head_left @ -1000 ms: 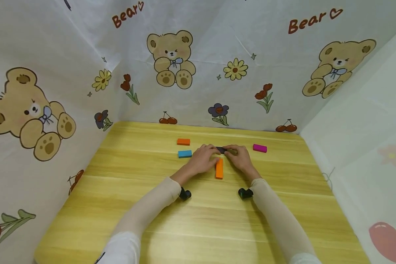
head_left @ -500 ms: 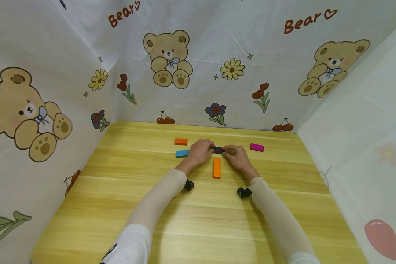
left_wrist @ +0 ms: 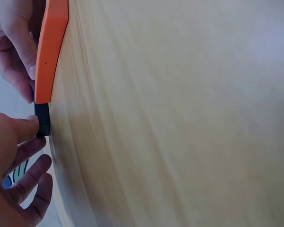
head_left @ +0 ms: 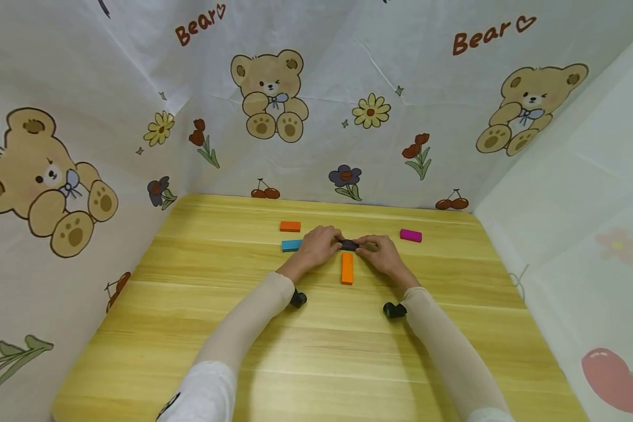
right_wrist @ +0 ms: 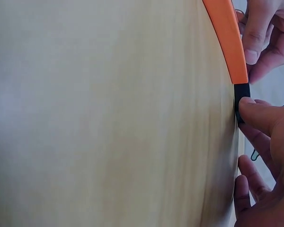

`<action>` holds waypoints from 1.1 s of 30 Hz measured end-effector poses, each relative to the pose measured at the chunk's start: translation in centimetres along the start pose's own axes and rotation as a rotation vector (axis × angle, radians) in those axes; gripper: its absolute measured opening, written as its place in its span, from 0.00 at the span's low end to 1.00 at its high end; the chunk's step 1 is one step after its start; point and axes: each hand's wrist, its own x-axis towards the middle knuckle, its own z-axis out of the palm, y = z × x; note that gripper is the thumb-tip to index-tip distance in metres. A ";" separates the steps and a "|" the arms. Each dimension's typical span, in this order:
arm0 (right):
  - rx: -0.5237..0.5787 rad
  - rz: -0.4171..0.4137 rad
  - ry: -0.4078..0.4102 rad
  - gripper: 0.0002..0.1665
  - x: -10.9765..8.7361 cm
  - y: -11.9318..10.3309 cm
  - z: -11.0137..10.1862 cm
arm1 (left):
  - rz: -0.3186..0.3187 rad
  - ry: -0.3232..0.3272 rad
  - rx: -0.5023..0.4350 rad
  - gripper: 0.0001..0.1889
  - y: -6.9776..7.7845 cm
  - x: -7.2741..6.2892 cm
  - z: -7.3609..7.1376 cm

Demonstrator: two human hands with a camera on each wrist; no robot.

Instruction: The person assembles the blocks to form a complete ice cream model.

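Observation:
A small black block (head_left: 350,245) lies crosswise on the table, just beyond the far end of an upright-running orange block (head_left: 347,269). My left hand (head_left: 319,245) pinches its left end between thumb and fingers. At the right end, the thumb and fingers of my right hand (head_left: 382,253) pinch it too. In the left wrist view, the left thumb presses on the black block (left_wrist: 42,118), partly behind the orange block (left_wrist: 49,56). The right wrist view shows the right thumb on the block's near end (right_wrist: 242,90), its other end hidden by the orange block (right_wrist: 229,40).
To the left lie a blue block (head_left: 291,245), partly covered by the left hand, and a red-orange block (head_left: 290,226) behind it. A magenta block (head_left: 411,235) sits to the right. A bear-printed cloth (head_left: 306,158) hangs behind the wooden table (head_left: 316,363).
The left hand has drawn back from the orange block's far end to the black block's left end. Both hands have since brought the black block slightly nearer the orange one.

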 end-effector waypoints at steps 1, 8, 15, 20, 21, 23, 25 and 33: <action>0.002 -0.006 -0.003 0.17 -0.1 0.0 0.0 | 0.000 0.000 0.000 0.10 0.0 -0.1 0.0; 0.016 -0.038 -0.009 0.17 -0.3 0.0 0.1 | 0.010 -0.001 0.000 0.10 -0.1 -0.6 -0.1; 0.018 -0.038 -0.020 0.16 -0.4 0.1 0.2 | 0.021 -0.012 0.005 0.10 -0.2 -1.0 -0.4; 0.030 -0.039 -0.027 0.16 -0.5 0.1 0.3 | 0.023 -0.011 -0.001 0.10 -0.2 -1.2 -0.3; 0.029 -0.041 -0.027 0.16 -0.6 0.1 0.4 | 0.024 -0.010 -0.004 0.09 -0.2 -1.2 -0.3; 0.026 -0.043 -0.023 0.16 -0.6 0.1 0.4 | 0.029 -0.003 -0.003 0.09 -0.2 -1.3 -0.2; 0.018 -0.040 -0.019 0.16 -0.7 0.1 0.3 | 0.035 0.002 -0.002 0.09 -0.2 -1.3 -0.2; 0.047 -0.008 -0.041 0.21 -1.5 0.4 -0.2 | 0.068 -0.020 0.045 0.11 0.1 -1.5 -0.4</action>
